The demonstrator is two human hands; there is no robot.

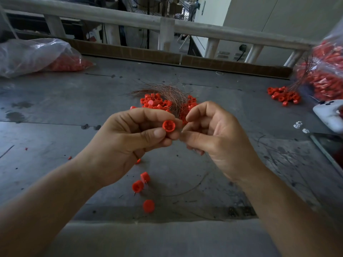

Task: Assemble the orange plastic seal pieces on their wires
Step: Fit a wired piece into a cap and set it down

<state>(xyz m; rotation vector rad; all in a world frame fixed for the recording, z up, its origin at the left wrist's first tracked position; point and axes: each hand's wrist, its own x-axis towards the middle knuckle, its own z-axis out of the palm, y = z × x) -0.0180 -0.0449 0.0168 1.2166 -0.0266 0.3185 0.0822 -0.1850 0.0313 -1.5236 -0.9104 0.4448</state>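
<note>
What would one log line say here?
left hand pinches orange cap | right hand curled beside it, grip unclear | loose caps on table

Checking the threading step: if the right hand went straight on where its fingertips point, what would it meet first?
Probably the orange seal cap pinched in the left hand: the right hand points leftward at it across a small gap, though one view leaves depth uncertain.

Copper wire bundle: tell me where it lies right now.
Head view: the copper wire bundle lies mid-table, draped over the central pile of orange seal pieces, just beyond the left hand and right hand.
</note>
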